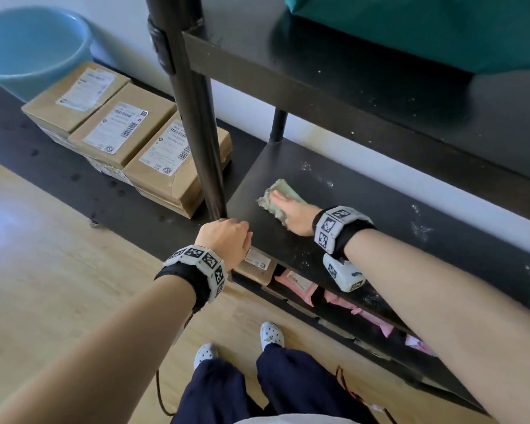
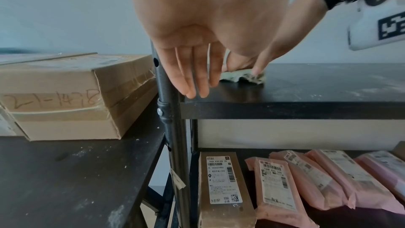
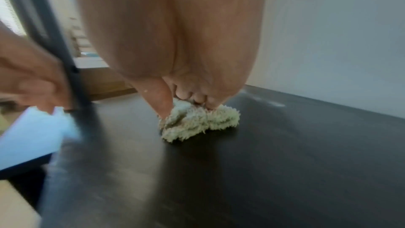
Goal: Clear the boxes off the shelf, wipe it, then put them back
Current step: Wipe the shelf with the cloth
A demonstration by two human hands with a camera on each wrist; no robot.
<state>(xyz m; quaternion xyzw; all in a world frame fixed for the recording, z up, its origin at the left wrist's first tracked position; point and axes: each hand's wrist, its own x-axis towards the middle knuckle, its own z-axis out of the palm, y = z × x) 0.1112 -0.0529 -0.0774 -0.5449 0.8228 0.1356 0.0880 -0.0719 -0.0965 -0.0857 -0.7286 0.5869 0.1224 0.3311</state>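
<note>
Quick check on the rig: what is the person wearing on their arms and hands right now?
Both forearms are bare, no sleeves or gloves. Each wrist has a black strap ringed with white blocks printed with black square markers: left band, right band. A white marker-tagged camera unit hangs under the right wrist.

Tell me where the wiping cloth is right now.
In the head view the green cloth lies under the right hand on the dark middle shelf, near its left end, right of the black upright post.

Fluffy cloth (image 3: 197, 122) on smooth dark shelf (image 1: 364, 209); taped cardboard boxes (image 1: 120, 133); textured metal post (image 2: 166, 93).
</note>
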